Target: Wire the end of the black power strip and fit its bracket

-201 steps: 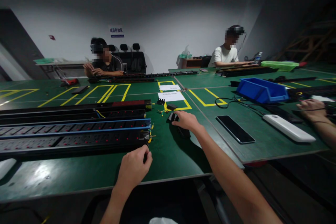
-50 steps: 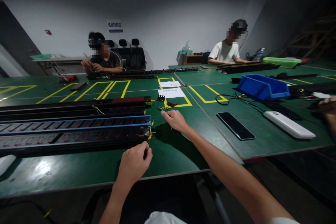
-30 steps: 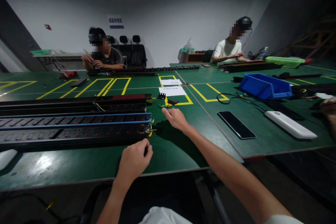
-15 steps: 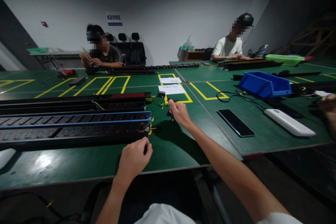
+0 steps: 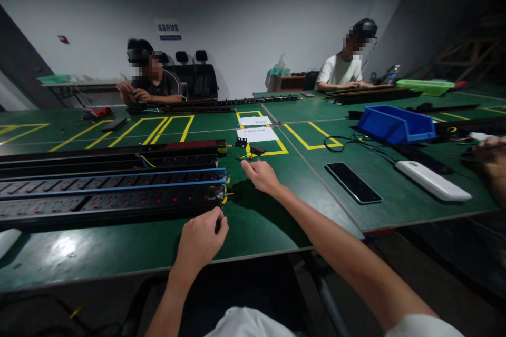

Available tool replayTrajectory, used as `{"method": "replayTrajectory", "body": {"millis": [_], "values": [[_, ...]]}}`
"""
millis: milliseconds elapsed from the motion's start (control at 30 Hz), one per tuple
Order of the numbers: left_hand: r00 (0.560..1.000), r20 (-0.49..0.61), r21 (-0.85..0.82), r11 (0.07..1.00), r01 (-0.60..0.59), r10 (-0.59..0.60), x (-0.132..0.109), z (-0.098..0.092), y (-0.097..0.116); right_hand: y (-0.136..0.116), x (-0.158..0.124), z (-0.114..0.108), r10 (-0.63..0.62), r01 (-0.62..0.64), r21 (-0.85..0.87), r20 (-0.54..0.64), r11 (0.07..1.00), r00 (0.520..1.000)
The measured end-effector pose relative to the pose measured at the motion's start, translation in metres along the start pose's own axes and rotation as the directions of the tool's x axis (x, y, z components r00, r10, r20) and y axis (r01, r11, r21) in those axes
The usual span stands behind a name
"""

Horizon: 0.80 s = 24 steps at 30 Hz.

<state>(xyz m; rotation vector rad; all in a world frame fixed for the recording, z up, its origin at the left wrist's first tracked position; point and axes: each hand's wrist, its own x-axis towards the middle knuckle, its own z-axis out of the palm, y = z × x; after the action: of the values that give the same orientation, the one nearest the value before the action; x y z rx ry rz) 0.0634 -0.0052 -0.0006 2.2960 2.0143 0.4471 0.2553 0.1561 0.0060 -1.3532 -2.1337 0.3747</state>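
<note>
My left hand (image 5: 201, 239) is closed at the table's front edge, its fingers pinched on the right end of the nearest black power strip (image 5: 118, 205). Yellow and blue wires (image 5: 226, 195) stick out of that end. My right hand (image 5: 259, 175) rests on the green mat just right of the strips with its fingers curled in. I cannot see what they hold, if anything. Just beyond it lie loose yellow wire bits (image 5: 242, 158) and two small black parts (image 5: 258, 150).
More long power strips (image 5: 118, 151) lie behind the near one. A black phone (image 5: 353, 182), a white oblong device (image 5: 432, 180), a black cable (image 5: 343, 143) and a blue bin (image 5: 395, 124) are on the right. Another person's hand (image 5: 490, 155) shows at the right edge. Two people sit across the table.
My right hand lifted a small black part half a second ago and has dropped back to the mat, a little to the left. My left hand stayed at the strip's end.
</note>
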Motion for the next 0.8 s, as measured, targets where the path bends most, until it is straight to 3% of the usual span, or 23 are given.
{"method": "replayTrajectory", "body": {"millis": [333, 800], "values": [[0.999, 0.044, 0.011, 1.000, 0.014, -0.015, 0.0011, -0.0051, 0.0027, -0.0030, -0.0008, -0.0022, -0.024, 0.024, 0.001, 0.022, 1.000, 0.999], [1.000, 0.026, 0.003, 1.000, 0.016, -0.016, 0.0006, -0.0015, 0.0007, -0.0032, -0.0002, -0.0015, -0.042, 0.042, -0.016, 0.040, 0.999, 0.998]]}}
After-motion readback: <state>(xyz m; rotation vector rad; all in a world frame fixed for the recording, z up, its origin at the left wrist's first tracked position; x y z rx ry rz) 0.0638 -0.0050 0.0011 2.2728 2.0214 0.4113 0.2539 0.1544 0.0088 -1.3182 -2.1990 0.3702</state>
